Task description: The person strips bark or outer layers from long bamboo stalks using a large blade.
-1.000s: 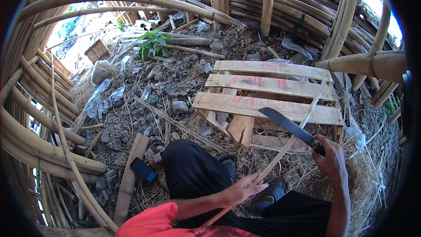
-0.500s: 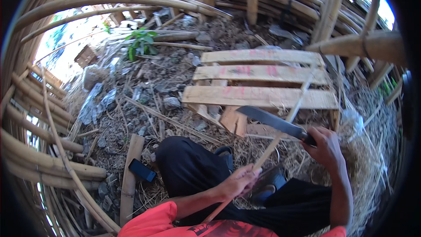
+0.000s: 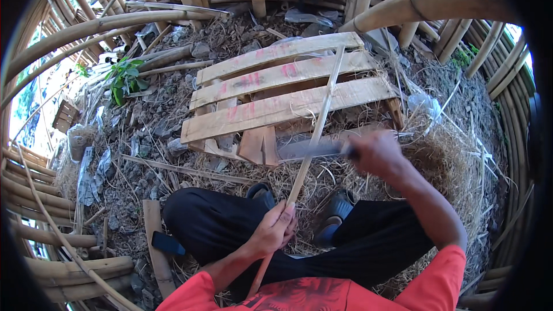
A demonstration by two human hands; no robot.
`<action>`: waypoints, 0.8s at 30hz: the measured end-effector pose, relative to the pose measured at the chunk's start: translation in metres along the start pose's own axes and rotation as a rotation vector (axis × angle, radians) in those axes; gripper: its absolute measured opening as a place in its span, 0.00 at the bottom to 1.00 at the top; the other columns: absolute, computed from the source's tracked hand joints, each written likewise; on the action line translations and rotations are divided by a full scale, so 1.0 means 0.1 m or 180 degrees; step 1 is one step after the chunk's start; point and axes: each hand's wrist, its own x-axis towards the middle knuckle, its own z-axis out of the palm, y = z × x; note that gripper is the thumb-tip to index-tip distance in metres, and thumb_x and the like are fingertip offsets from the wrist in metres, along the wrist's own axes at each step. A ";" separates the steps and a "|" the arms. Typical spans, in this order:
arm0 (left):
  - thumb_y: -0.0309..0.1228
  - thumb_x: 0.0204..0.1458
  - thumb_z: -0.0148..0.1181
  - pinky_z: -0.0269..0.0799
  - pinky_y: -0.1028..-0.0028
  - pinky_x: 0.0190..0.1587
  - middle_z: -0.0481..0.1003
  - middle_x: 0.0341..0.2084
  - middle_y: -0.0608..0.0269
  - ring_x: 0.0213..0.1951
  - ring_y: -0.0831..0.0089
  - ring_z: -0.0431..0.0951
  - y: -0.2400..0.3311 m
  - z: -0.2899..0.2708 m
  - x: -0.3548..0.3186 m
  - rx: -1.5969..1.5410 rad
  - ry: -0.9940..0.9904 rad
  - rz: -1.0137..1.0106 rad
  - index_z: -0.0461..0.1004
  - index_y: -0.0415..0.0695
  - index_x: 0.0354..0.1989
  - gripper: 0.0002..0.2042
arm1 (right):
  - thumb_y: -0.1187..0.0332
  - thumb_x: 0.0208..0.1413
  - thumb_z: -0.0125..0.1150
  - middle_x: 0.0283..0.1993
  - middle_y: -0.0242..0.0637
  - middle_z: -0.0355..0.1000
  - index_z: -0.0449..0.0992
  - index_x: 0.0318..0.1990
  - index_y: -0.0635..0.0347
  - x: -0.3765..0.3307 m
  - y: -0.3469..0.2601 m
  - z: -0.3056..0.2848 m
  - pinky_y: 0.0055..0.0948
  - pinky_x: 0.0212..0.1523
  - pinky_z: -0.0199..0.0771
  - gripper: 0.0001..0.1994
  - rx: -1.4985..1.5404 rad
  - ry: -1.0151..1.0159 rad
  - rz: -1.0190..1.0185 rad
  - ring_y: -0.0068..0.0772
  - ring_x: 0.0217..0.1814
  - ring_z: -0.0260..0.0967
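My left hand (image 3: 275,229) is closed round the lower part of a long, thin bamboo strip (image 3: 320,121). The strip slants up and away, its far end above a low wooden slat stand (image 3: 288,102), its near end passing between my lap and my left forearm. In my right hand (image 3: 377,152), partly smeared by motion, is the dark handle of a large knife (image 3: 299,149). Its broad blade points left and crosses the strip below the stand's nearest slat. Whether the edge touches the strip, I cannot tell. Thin pale shavings (image 3: 314,179) lie around my feet.
A phone (image 3: 167,243) lies by a flat bamboo piece (image 3: 157,247) left of my knee. Bamboo poles (image 3: 455,1) fence the sides and back. Stones and rubble cover the ground at left, with a green plant (image 3: 125,78) behind; dry straw (image 3: 440,167) is heaped at right.
The view has swung to the right. My right hand has brought the knife down and leftward, so its blade now lies across the strip. My left hand keeps its grip.
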 end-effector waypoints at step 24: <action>0.43 0.70 0.41 0.52 0.84 0.17 0.59 0.20 0.76 0.17 0.87 0.56 -0.09 0.05 -0.02 0.0046 -0.0278 0.0280 0.62 0.45 0.47 0.13 | 0.68 0.43 0.66 0.19 0.43 0.71 0.77 0.26 0.58 0.16 0.23 -0.08 0.48 0.31 0.71 0.05 0.0624 0.0365 0.0981 0.48 0.24 0.73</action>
